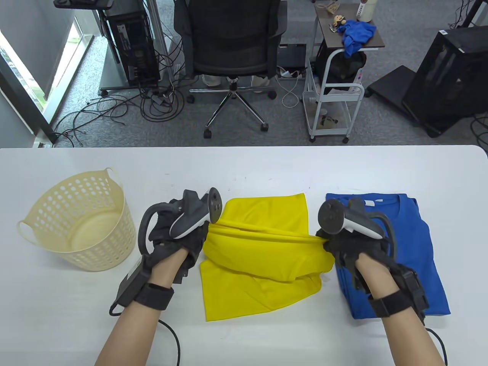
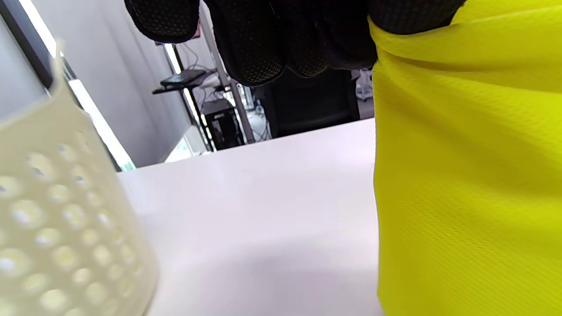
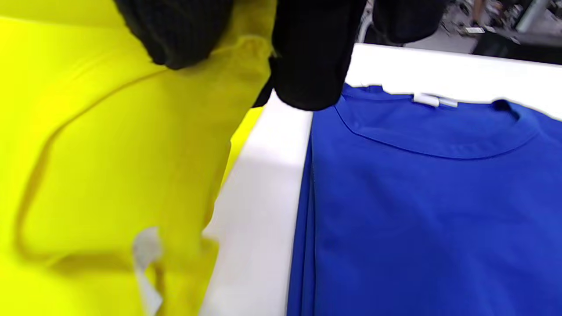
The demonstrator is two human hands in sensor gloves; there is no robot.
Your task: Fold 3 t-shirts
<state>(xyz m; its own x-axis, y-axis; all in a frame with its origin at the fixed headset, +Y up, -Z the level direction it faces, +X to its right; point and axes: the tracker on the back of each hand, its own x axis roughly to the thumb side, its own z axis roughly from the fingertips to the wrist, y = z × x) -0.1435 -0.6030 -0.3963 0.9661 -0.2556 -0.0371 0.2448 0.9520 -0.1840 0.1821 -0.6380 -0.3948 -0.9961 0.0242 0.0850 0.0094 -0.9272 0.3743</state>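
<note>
Basket: a cream perforated laundry basket [image 1: 80,221] stands upright on the white table [image 1: 244,167], well to the left of the yellow t-shirt; its holed wall [image 2: 57,232] fills the lower left of the left wrist view.

Left hand: the left hand [image 1: 175,236] is at the yellow t-shirt's left edge, between it and the basket. In the left wrist view its gloved fingers [image 2: 263,39] are curled together over the top of the yellow cloth, gripping a gathered edge that hangs down from them.

Yellow t-shirt: the yellow t-shirt [image 1: 263,255] lies in the middle of the table, between both hands. A ridge of cloth runs across it from one hand to the other, raised above the rest; the part beyond the ridge lies flat, the near part sags in loose folds onto the table.

Right hand: the right hand [image 1: 350,248] is at the yellow t-shirt's right edge. Its fingers [image 3: 311,57] are closed on a bunched corner of the yellow cloth, with a white label [image 3: 145,263] showing lower on the fabric.

Blue t-shirt: a blue t-shirt [image 1: 404,251] lies folded and flat just to the right of the yellow t-shirt, collar and white tag [image 3: 432,100] toward the far edge of the table. A narrow strip of bare table separates the two. The right wrist is over its left part.
</note>
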